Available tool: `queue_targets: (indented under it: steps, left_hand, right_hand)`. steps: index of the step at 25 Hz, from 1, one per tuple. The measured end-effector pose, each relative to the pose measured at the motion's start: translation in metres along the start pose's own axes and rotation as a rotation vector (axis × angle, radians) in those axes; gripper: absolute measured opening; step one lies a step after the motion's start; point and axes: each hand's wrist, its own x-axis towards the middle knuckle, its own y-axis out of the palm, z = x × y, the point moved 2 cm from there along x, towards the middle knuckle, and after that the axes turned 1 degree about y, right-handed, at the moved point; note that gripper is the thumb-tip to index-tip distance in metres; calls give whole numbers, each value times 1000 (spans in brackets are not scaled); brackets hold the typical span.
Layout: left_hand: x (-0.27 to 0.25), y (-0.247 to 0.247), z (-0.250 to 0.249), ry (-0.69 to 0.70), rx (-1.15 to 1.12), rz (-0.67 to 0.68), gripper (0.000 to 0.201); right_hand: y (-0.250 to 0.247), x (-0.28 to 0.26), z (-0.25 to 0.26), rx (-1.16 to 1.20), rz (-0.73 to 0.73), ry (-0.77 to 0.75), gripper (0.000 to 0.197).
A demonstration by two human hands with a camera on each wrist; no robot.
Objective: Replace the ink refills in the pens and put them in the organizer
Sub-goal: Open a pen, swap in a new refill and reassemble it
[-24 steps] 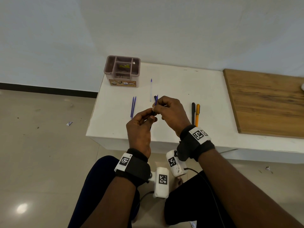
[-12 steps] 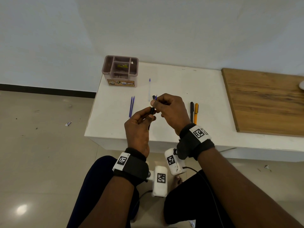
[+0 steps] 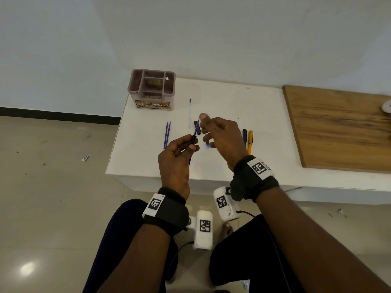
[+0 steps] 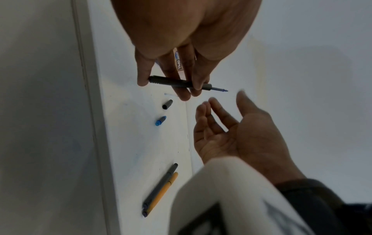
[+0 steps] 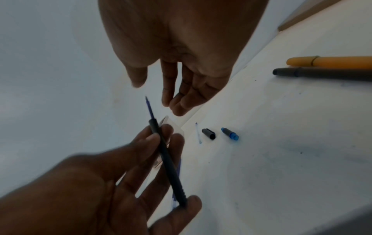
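- Tabletop: smooth, matt white, faintly ink-smudged.
- Board at 3 o'clock: grained wood.
- Organizer: dull mauve plastic, glossy label.
- Barrel: matt black plastic.
- Floor: glossy tile.

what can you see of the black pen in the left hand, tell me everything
The black pen barrel is slim, matte and plastic-looking, with a ribbed back end. Its cap and tip piece are off, and a blue refill sticks out of the open front, ending in a fine point. The left hand pinches it between thumb and fingers, above the white table, tilted up and away from the person. The right hand is open beside the refill's point and does not touch it.
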Motion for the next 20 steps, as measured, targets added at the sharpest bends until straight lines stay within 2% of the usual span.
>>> queue_targets:
  steps: [2, 4, 8, 14, 18, 20]
  left_hand:
    - [1, -1, 1, -6, 21, -17, 29]
    - [2, -4, 3, -11, 33, -39, 28]
    - [1, -4, 6, -32, 42, -53, 28]
    - [0, 1, 7, -73, 52, -28, 28]
    - [-2, 2, 7, -79, 74, -14, 28]
    - [-4, 1, 6, -81, 73, -5, 27]
  right_hand:
    - [-12, 7, -6, 35, -72, 84, 46]
    - [-20, 19, -21, -126, -105, 84, 37]
    - [-8, 44, -51, -534, 34, 55, 29]
    - [7, 63, -58, -666, 26, 106, 37]
    - [2, 64, -57, -746, 123, 165, 38]
    - [-6, 56, -47, -661, 122, 174, 36]
